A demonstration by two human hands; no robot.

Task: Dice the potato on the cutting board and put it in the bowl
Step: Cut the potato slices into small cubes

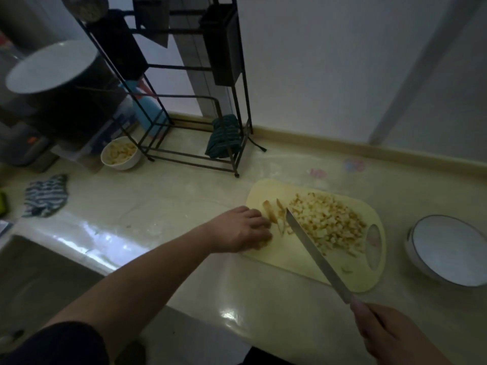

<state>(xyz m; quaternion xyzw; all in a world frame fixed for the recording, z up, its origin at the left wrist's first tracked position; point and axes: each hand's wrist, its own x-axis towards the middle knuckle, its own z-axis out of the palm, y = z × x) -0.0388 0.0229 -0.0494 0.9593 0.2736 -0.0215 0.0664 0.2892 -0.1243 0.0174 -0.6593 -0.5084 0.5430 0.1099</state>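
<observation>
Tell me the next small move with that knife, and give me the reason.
Probably bring the knife down across the potato strips beside the left hand. Those few strips are uncut, while the diced pile fills the far half of the cutting board. The right hand holds the handle with the blade tip at the strips. The white bowl to the right looks empty.

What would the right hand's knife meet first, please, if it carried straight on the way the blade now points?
Most likely the potato strips at the blade tip, beside the left hand on the cutting board. The right hand aims the knife up and left; depth is unclear, so the tip may already touch them.
</observation>
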